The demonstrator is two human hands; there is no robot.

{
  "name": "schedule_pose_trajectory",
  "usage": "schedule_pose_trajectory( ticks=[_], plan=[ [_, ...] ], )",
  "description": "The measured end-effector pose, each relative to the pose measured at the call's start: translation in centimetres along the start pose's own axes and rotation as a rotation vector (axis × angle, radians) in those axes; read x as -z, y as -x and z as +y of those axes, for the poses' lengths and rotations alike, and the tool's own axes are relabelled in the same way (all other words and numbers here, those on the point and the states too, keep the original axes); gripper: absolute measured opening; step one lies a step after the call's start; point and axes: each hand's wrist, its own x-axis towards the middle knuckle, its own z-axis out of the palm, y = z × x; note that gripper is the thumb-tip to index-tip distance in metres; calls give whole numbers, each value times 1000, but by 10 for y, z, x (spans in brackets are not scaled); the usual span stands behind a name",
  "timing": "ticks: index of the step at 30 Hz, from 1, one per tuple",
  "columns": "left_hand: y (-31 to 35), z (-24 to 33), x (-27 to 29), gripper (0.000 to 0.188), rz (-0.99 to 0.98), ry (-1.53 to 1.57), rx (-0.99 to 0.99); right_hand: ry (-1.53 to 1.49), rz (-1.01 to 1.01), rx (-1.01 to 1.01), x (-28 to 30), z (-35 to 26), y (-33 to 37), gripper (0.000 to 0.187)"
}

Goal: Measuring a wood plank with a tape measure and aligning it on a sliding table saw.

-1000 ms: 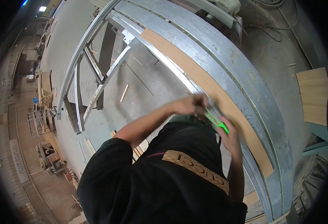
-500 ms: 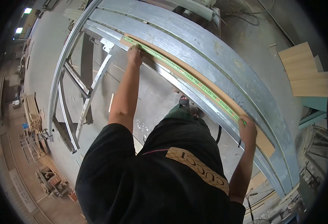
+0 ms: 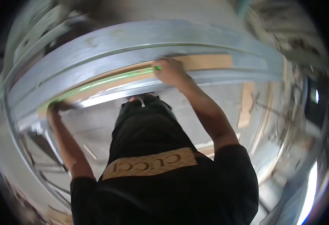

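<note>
A green tape measure (image 3: 112,78) stretches along a long brown wooden board (image 3: 209,61), which lies lengthwise on a grey metal surface (image 3: 134,32). At the tape's left end is my left hand (image 3: 54,112), its fingers closed there but blurred. My right hand (image 3: 170,71) is closed round the tape's other end, over the middle of the board; a bit of bright green shows at its fingers. To the right of that hand the board runs on with no tape over it. The inside of my right hand is hidden.
Grooves run along the metal surface, and a curved-looking metal frame (image 3: 26,150) bounds it on the left. Below its near edge lies the grey floor (image 3: 97,127). A loose wooden piece (image 3: 245,105) is on the floor at right, near blurred clutter.
The view has swung round, so the board lies more level. My right hand has moved leftward along the board, and the stretch of tape between my hands is shorter.
</note>
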Motion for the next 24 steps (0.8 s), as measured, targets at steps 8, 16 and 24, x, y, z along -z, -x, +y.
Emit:
schedule_pose_trajectory(
  ticks=[8,16,24],
  plan=[
    [-8,36,16,34,73,-118,284,188,-106,-267,91,208,70,30],
    [-37,77,-25,44,136,885,813,230,-119,-441,201,384,142,26],
    [-37,90,-6,39,366,722,812,140,-54,-375,173,395,130,30]
  ],
)
